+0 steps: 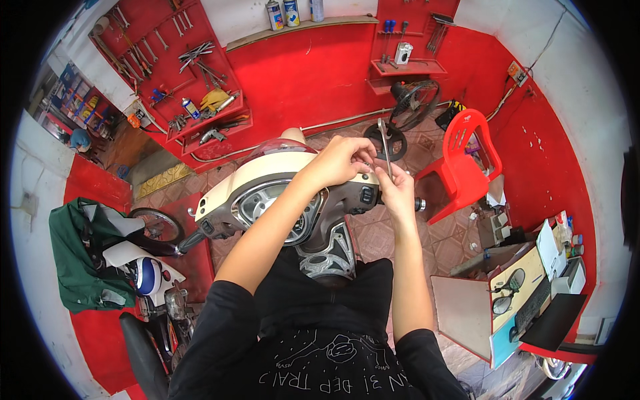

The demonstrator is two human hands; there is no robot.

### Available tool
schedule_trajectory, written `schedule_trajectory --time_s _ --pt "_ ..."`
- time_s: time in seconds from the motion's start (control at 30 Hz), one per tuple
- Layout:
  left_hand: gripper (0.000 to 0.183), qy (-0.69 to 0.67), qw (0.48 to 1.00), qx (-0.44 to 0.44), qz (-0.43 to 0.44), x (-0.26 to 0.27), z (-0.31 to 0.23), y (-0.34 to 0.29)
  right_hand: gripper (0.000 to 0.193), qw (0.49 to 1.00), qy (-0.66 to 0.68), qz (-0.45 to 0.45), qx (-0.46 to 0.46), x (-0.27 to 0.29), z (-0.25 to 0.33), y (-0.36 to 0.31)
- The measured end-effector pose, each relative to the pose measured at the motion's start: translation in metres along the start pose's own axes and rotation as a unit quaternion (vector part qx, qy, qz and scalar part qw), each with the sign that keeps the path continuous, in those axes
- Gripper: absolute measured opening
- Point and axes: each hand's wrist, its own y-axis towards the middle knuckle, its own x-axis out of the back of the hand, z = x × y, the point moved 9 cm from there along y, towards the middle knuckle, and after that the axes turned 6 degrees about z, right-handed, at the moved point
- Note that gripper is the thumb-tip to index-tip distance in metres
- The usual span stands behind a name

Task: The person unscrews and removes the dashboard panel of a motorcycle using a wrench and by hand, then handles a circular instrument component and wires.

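Note:
In front of me stands a cream and grey scooter, its handlebar cover (223, 192) and round instrument dial (263, 200) facing up at me. My right hand (398, 190) is closed around the lower end of a slim metal wrench (385, 145), which points away from me above the right side of the handlebar. My left hand (347, 159) reaches across the dial to the same spot, fingers curled together close to the wrench. Whatever its fingertips may pinch is too small to make out. Just below the fingers sits a black switch block (366, 194).
A red plastic chair (460, 163) and a black fan (407, 110) stand beyond on the right. On a desk (527, 287) lie two mirrors (508, 291) and a keyboard (531, 313). Tools hang on a red wall board (157, 40). A green cover (87, 257) lies at left.

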Motion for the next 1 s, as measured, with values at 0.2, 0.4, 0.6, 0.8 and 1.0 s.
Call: schedule_trajectory --time_s 0.2,0.4,0.6,0.8,1.0 --pt "0.028 0.01 0.999 -0.033 0.03 -0.006 -0.004 -0.002 0.027 1.0 -0.025 -0.011 0.005 0.003 -0.001 -0.001" --pt "0.023 0.094 0.994 -0.036 0.036 -0.008 -0.004 0.001 0.026 1.0 -0.005 -0.017 0.019 0.008 -0.01 0.0" --pt "0.027 0.06 0.997 -0.04 -0.013 -0.001 -0.003 -0.002 0.025 0.999 0.011 -0.012 0.034 0.015 -0.023 -0.003" --pt "0.029 0.058 0.996 -0.056 -0.023 -0.002 -0.012 -0.004 0.027 0.999 0.011 -0.028 0.027 0.019 -0.013 -0.02" --pt "0.028 0.07 0.998 0.001 0.005 -0.002 -0.001 0.0 0.027 0.997 -0.057 -0.028 0.031 0.029 0.0 -0.043"
